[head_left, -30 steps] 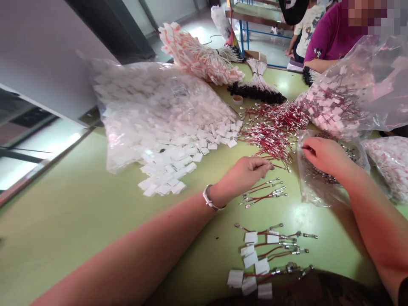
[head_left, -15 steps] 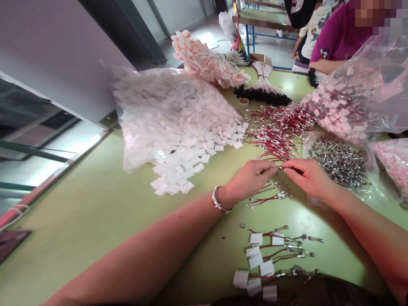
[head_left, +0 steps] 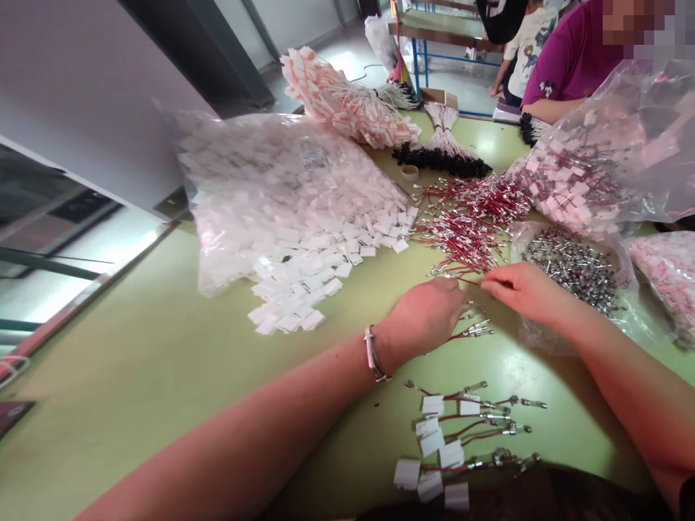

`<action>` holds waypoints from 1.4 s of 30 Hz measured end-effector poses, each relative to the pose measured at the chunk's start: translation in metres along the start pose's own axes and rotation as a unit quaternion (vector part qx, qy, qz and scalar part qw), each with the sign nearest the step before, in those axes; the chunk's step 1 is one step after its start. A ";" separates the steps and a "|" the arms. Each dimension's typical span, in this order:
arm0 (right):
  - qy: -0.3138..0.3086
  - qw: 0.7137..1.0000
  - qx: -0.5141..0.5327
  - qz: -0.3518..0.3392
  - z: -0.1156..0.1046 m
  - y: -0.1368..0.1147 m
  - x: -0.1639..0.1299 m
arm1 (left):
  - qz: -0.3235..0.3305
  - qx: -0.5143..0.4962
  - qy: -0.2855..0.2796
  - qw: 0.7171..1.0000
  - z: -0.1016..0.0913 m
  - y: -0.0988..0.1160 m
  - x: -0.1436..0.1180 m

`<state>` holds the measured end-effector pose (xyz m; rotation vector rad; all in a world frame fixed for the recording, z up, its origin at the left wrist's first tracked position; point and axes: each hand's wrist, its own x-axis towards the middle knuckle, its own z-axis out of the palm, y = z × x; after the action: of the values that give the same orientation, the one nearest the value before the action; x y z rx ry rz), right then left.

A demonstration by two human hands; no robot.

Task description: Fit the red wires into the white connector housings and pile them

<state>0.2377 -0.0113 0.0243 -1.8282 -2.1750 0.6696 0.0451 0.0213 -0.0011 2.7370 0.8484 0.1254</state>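
Left hand [head_left: 428, 318]: rolled over since earlier, curled, contents hidden.
Right hand [head_left: 521, 291]: now apart, fingertips close, grip unclear.
Red metal-tipped wires [head_left: 461, 240]: heaped beyond on green worktop [head_left: 135, 340].
Wire step: seemingly setting down.
Next grip: calls for precision.

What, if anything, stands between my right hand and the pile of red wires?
Nothing visible does: the pile of red wires lies just beyond your right hand, toward the table's far side.
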 end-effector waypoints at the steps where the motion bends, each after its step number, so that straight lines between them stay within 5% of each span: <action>1: 0.033 0.998 -0.045 -0.002 0.001 0.003 0.002 | -0.007 -0.009 0.000 1.000 0.000 0.001 0.000; 6: 0.062 0.975 -0.209 -0.028 0.016 0.012 0.008 | -0.043 -0.057 0.022 0.997 0.001 -0.001 -0.002; 12: 0.054 0.980 -0.189 -0.014 0.026 0.000 0.006 | 0.017 -0.051 0.180 0.982 0.010 -0.011 0.006; 16: 0.065 0.997 -0.046 -0.004 0.024 -0.012 0.005 | 0.057 0.043 0.107 0.992 0.011 -0.005 0.007; 20: 0.004 0.999 0.031 -0.017 0.001 -0.004 0.004 | 0.016 0.059 0.016 0.998 0.007 -0.003 0.005; 23: 0.058 0.995 -0.074 0.042 -0.027 0.020 0.001 | -0.024 0.010 0.040 0.999 0.005 -0.006 0.004; 27: 0.024 0.965 -0.246 0.085 -0.043 0.052 0.003 | -0.090 -0.090 0.080 0.989 0.006 -0.010 0.004; 33: -0.017 0.956 -0.287 0.064 -0.036 0.064 0.009 | -0.117 -0.219 0.081 0.965 0.008 -0.015 0.003; 42: -0.035 0.949 -0.306 0.067 -0.038 0.065 0.006 | -0.087 -0.272 0.098 0.953 0.010 -0.017 0.006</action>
<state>0.3099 0.0104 0.0264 -2.2805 -2.5138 0.0639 0.0429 0.0358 -0.0153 2.1488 0.9345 0.5194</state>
